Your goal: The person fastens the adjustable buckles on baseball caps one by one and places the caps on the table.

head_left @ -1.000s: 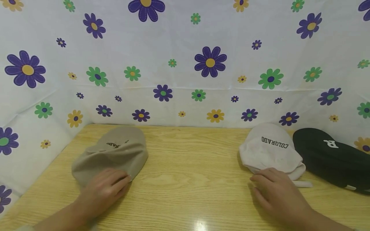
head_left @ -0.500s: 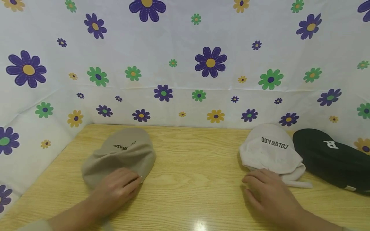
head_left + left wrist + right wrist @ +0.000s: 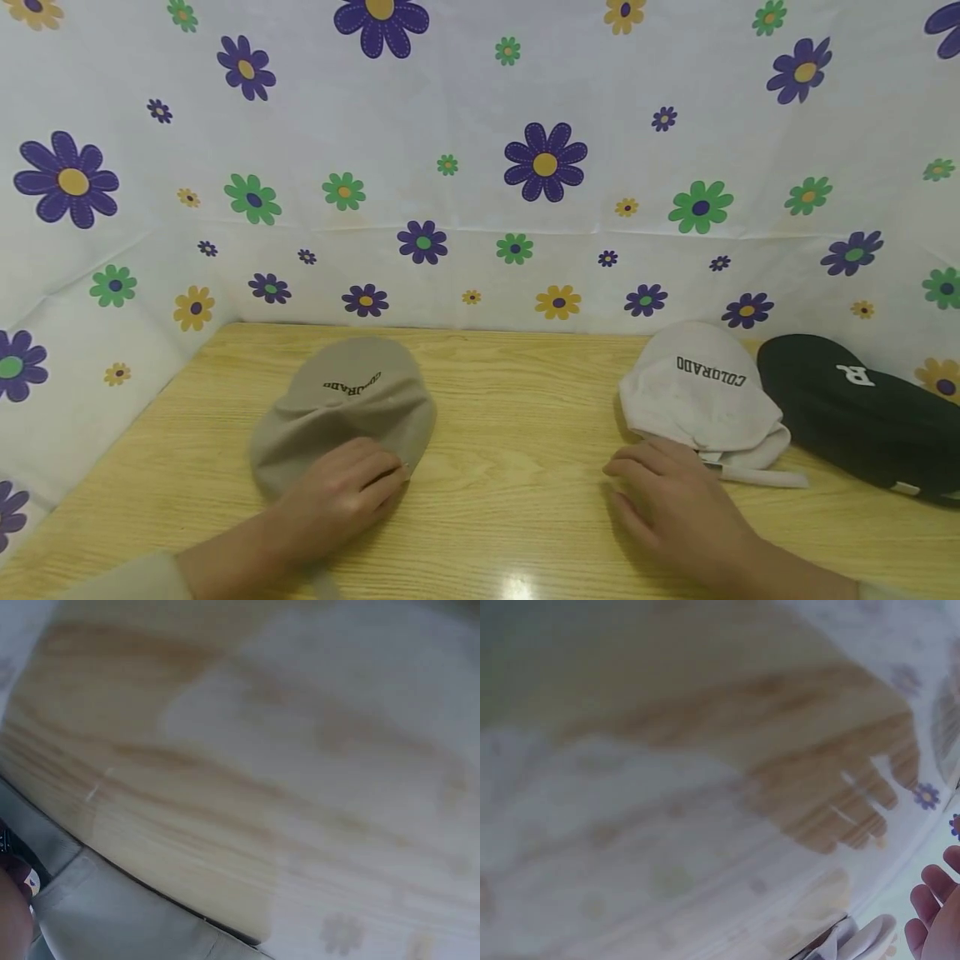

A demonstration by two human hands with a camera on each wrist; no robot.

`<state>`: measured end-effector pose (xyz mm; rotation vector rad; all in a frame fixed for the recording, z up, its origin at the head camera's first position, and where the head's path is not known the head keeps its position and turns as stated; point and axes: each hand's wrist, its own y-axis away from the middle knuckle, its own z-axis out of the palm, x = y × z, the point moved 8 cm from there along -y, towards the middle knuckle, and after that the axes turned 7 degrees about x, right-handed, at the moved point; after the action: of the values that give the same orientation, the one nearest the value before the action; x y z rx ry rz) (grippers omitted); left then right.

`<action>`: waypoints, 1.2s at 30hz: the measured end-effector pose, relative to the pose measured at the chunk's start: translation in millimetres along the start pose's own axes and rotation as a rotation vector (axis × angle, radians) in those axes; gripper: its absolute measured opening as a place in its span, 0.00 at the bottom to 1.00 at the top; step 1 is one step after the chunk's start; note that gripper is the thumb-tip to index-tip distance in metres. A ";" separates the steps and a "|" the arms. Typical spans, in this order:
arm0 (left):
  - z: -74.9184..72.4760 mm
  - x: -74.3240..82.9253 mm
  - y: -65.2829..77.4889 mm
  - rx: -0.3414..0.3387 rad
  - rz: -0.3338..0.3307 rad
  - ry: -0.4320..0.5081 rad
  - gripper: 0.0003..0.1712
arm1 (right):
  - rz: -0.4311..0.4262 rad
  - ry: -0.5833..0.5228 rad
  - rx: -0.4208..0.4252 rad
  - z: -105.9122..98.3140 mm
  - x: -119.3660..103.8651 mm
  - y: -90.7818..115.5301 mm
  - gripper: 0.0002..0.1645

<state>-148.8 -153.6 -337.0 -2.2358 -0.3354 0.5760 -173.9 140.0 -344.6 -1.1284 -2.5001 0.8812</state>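
In the head view a khaki cap (image 3: 367, 358) with dark lettering lies left of centre, its near side creased. My left hand (image 3: 341, 496) grips the near edge of this cap, fingers bent over it; a strap end shows below the wrist. In the left wrist view the khaki cap (image 3: 127, 907) fills the lower left corner. My right hand (image 3: 675, 508) holds nothing, its fingers loosely curved, just in front of a pale cap (image 3: 693, 396) marked COLORADO. In the right wrist view the fingers of my right hand (image 3: 937, 907) appear apart from any object.
A black cap (image 3: 862, 425) with a white letter R lies at the right, against the pale cap. The wooden table (image 3: 517, 433) ends at a white cloth (image 3: 450, 108) with printed flowers, which hangs behind and at the sides.
The khaki cap has slid to the right along the table with my left hand gripping it. My right hand has shifted a little left, uncovering the strap of the pale cap.
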 end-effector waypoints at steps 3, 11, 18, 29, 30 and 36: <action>4.6 4.5 -5.2 0.004 0.025 0.008 0.18 | -0.012 -0.009 0.002 1.7 -4.0 -2.7 0.14; 13.7 17.1 -19.6 0.003 0.095 0.012 0.18 | -0.041 -0.028 -0.023 6.3 -16.6 -6.5 0.13; 27.6 27.9 -33.0 0.002 0.133 0.046 0.18 | -0.059 -0.052 -0.041 10.6 -24.5 -7.9 0.14; 61.9 50.0 -59.2 -0.017 0.224 0.068 0.10 | -0.100 -0.050 -0.032 12.6 -31.4 -9.3 0.15; 65.1 52.1 -61.7 -0.022 0.230 0.071 0.09 | -0.105 -0.050 -0.026 12.3 -31.6 -9.2 0.15; 81.5 63.9 -76.3 -0.076 0.253 0.082 0.09 | -0.127 -0.053 0.009 9.4 -33.1 -10.5 0.16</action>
<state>-138.9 -25.7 -346.3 -2.3859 -0.0322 0.6091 -162.4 105.9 -345.0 -0.9432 -2.5754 0.8969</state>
